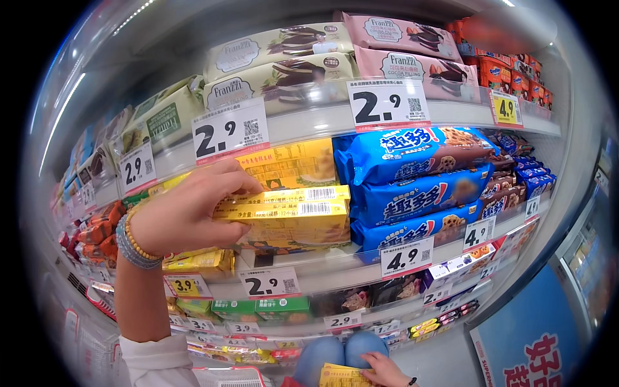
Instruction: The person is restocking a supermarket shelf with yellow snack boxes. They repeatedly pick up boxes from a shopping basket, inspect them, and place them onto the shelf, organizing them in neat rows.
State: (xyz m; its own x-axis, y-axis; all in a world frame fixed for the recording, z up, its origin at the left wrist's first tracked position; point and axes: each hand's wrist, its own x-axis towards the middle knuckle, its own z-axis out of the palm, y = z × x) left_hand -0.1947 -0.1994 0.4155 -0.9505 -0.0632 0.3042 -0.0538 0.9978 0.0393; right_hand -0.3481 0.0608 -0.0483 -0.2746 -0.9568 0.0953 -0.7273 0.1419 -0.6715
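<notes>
My left hand [203,208], with beaded bracelets at the wrist, grips two thin yellow food cartons [295,227] at their left end. Its thumb lies on the near side and the fingers on the far side; barcodes show along the cartons' upper edges. They are on the middle shelf, in front of another yellow carton [295,162]. Low at the bottom edge, by my denim-covered knees [319,355], my right hand [387,371] holds a yellow packet [341,375], partly cut off by the frame.
Blue cookie packs [420,191] are stacked right of the cartons. Clear price strips with tags [406,256] run along the shelf fronts. Cream wafer-style packs [285,77] line the shelf above, green boxes [283,309] the one below. A shopping basket [232,376] stands at the bottom.
</notes>
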